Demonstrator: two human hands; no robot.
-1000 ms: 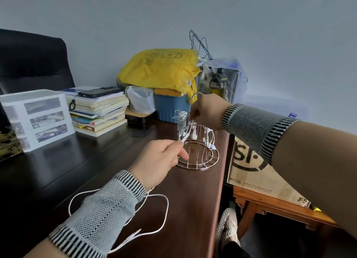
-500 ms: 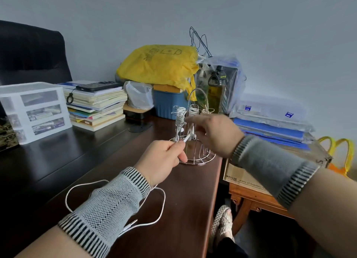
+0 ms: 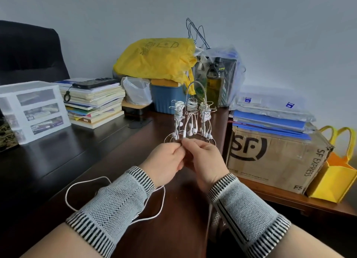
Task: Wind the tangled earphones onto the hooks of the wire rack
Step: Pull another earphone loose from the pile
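Note:
A small wire rack [image 3: 197,89] stands near the right edge of the dark desk, and three of its hooks carry wound white earphones [image 3: 191,105] with buds hanging down. In front of it, my left hand [image 3: 164,161] and my right hand [image 3: 204,159] meet fingertip to fingertip, both pinching a white earphone cable [image 3: 81,184]. The cable's inline piece sticks up between the fingers. Its slack trails back under my left wrist and loops loosely on the desk.
A white drawer unit [image 3: 32,108], a book stack with a phone [image 3: 92,101], a yellow bag over a blue bin [image 3: 156,60] and a bottle line the desk's back. An SF cardboard box [image 3: 274,157] and a yellow tote sit on a lower table at right.
My right hand left the rack and came down to join my left hand on the cable. The view tilted down a little.

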